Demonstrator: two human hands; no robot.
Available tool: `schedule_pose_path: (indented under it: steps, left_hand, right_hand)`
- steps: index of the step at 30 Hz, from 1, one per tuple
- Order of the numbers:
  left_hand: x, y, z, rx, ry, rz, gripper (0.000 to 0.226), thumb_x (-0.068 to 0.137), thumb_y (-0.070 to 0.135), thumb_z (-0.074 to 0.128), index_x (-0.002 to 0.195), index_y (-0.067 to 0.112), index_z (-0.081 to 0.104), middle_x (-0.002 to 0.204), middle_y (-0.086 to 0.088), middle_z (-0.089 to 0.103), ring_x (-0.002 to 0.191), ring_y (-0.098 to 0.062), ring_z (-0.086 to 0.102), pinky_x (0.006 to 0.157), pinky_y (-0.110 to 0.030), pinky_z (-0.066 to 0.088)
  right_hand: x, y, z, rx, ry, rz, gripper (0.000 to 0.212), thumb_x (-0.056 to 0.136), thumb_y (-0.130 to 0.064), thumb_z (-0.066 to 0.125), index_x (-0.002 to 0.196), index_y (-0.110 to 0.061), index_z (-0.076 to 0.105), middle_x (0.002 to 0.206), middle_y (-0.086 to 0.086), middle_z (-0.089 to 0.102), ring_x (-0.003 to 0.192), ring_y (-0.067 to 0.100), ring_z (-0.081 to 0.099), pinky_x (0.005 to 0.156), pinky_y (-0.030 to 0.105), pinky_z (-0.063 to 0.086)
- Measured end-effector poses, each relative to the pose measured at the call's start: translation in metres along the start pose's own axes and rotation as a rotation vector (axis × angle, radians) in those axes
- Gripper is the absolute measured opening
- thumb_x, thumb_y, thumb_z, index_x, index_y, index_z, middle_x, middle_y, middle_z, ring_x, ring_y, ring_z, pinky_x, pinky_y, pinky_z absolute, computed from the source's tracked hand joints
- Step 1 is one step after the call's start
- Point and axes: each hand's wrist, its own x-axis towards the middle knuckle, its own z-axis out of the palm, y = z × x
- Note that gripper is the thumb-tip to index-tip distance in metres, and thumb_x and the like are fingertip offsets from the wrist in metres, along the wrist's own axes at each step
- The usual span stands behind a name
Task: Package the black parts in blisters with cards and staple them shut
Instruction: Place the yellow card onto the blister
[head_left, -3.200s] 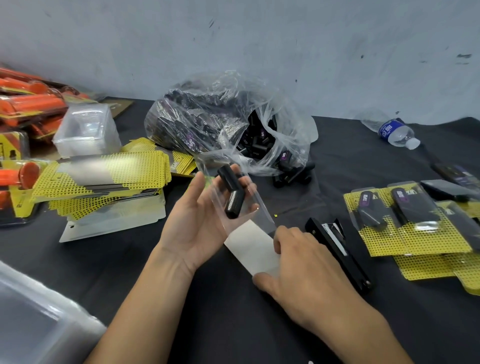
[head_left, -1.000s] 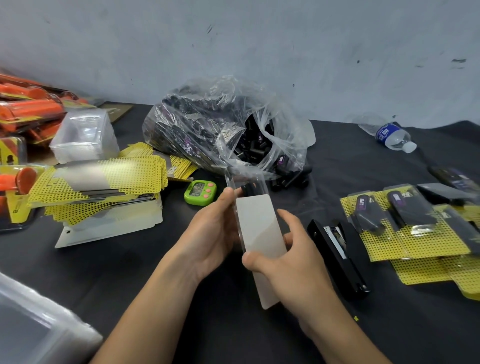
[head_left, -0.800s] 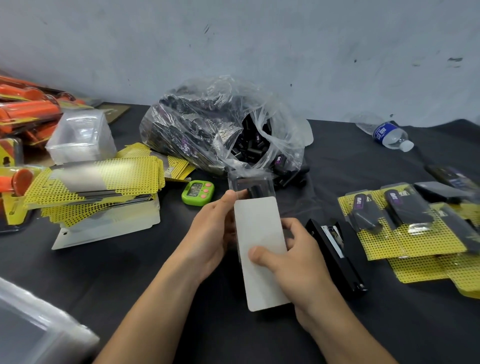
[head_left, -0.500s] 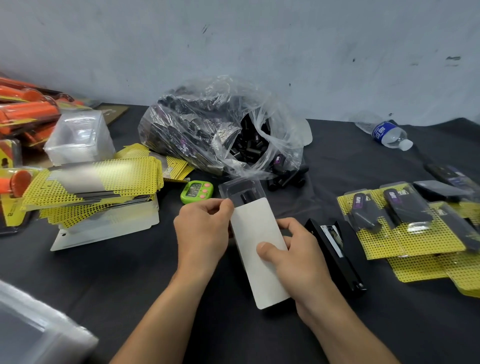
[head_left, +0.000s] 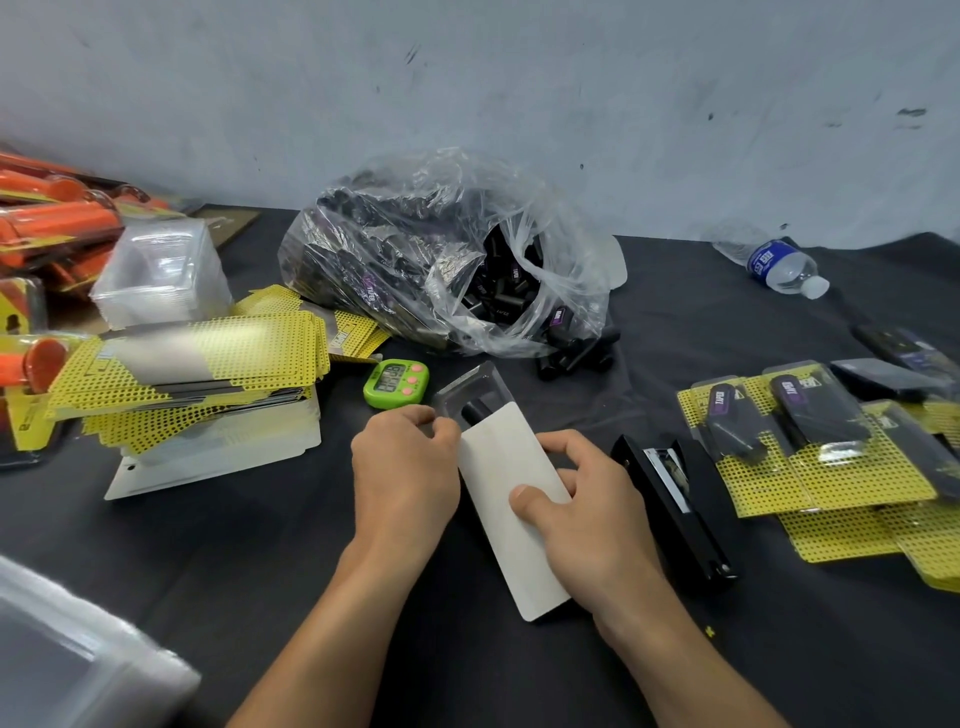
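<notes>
Card (head_left: 511, 499), white back up, sits part-way inside clear blister (head_left: 467, 387) on black table (head_left: 260, 545), centre front. Black part (head_left: 474, 411) shows in the blister pocket past card's top edge.

L hand (head_left: 405, 467): fingers curled, pinching blister's left rim at card corner. R hand (head_left: 587, 514): thumb flat on card face, fingers curled round its right edge.

Judgement: all light. Blister thin, springy, slick, prob. buckles if squeezed on the bubble, so hold by flat rims. Card stiff-ish but creases; push lengthwise. Stapler (head_left: 675, 514) just right of R hand.
</notes>
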Motion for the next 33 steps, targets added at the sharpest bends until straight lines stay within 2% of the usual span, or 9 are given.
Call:
schedule_pose_path:
  steps: [2,6,9,12,18,22,26,29,33]
  left_hand:
    - [0.001,-0.0001,0.0003,0.002,-0.023,0.02,0.023,0.095,0.025,0.065,0.111,0.018,0.078,0.051,0.022,0.058,0.058,0.005,0.063,0.054,-0.016,0.046]
    - [0.0031,0.0011,-0.0006,-0.059,-0.076,0.011,0.026,0.094,0.023,0.066,0.117,0.018,0.077,0.082,0.016,0.071,0.068,-0.01,0.073,0.069,-0.028,0.063]
    - [0.0034,0.0007,-0.0018,-0.145,-0.092,0.001,0.023,0.092,0.019,0.069,0.114,0.018,0.077,0.07,0.015,0.073,0.052,-0.007,0.07,0.049,-0.015,0.054]
    - [0.0058,-0.0014,-0.0024,-0.217,-0.116,-0.01,0.025,0.087,0.014,0.074,0.111,0.02,0.077,0.067,0.024,0.072,0.051,-0.008,0.071,0.049,-0.016,0.054]
    - [0.0061,-0.0068,-0.0014,-0.314,-0.224,-0.017,0.05,0.072,0.005,0.077,0.118,0.024,0.076,0.073,0.01,0.077,0.067,-0.008,0.073,0.068,-0.028,0.063]
    - [0.0033,-0.0065,-0.0003,-0.29,-0.294,0.02,0.064,0.068,0.006,0.078,0.127,0.03,0.071,0.078,0.013,0.075,0.068,-0.005,0.07,0.056,-0.016,0.052]
    - [-0.0009,-0.0013,0.0008,-0.249,-0.376,0.051,0.08,0.062,0.009,0.075,0.136,0.035,0.062,0.081,0.017,0.071,0.074,-0.004,0.069,0.068,-0.024,0.057]
    - [-0.0022,0.0012,0.0016,-0.248,-0.429,0.072,0.088,0.058,0.01,0.071,0.141,0.035,0.056,0.087,0.012,0.068,0.078,-0.006,0.067,0.075,-0.031,0.06]
    - [0.0,0.0002,0.0007,-0.237,-0.517,0.098,0.092,0.07,-0.007,0.071,0.151,0.03,0.046,0.1,0.004,0.065,0.082,-0.009,0.066,0.072,-0.032,0.059]
  right_hand:
    - [-0.0002,0.0012,-0.0002,0.013,0.005,0.0,0.03,0.085,-0.014,0.072,0.098,-0.039,0.063,0.08,-0.017,0.076,0.07,0.003,0.071,0.054,0.018,0.053]
    - [0.0012,0.0022,-0.0025,0.062,0.003,0.031,0.029,0.087,-0.012,0.07,0.098,-0.039,0.063,0.08,-0.011,0.078,0.07,0.008,0.074,0.059,0.027,0.059]
    - [0.0031,0.0026,-0.0049,0.131,-0.006,0.078,0.029,0.088,-0.009,0.07,0.098,-0.036,0.065,0.081,-0.005,0.079,0.071,0.013,0.075,0.061,0.033,0.059]
    - [0.0054,0.0036,-0.0069,0.168,-0.021,0.106,0.028,0.088,-0.008,0.071,0.098,-0.034,0.065,0.081,-0.004,0.079,0.071,0.015,0.076,0.062,0.034,0.058]
    - [0.0082,0.0056,-0.0077,0.187,-0.024,0.126,0.025,0.09,-0.01,0.069,0.098,-0.033,0.065,0.081,0.0,0.079,0.074,0.021,0.077,0.072,0.047,0.064]
    - [0.008,0.0079,-0.0068,0.179,-0.016,0.111,0.027,0.089,-0.012,0.069,0.097,-0.036,0.063,0.08,0.0,0.079,0.073,0.02,0.077,0.071,0.045,0.063]
    - [0.0081,0.0081,-0.0067,0.176,-0.024,0.102,0.028,0.089,-0.013,0.068,0.097,-0.039,0.061,0.081,0.0,0.079,0.072,0.02,0.077,0.07,0.046,0.064]
    - [0.0078,0.0079,-0.0071,0.182,-0.019,0.103,0.028,0.089,-0.013,0.069,0.097,-0.039,0.061,0.081,0.001,0.079,0.072,0.021,0.077,0.071,0.049,0.064]
    - [0.0069,0.0078,-0.006,0.182,-0.006,0.103,0.029,0.084,-0.015,0.07,0.097,-0.039,0.059,0.081,0.0,0.079,0.072,0.021,0.077,0.07,0.052,0.064]
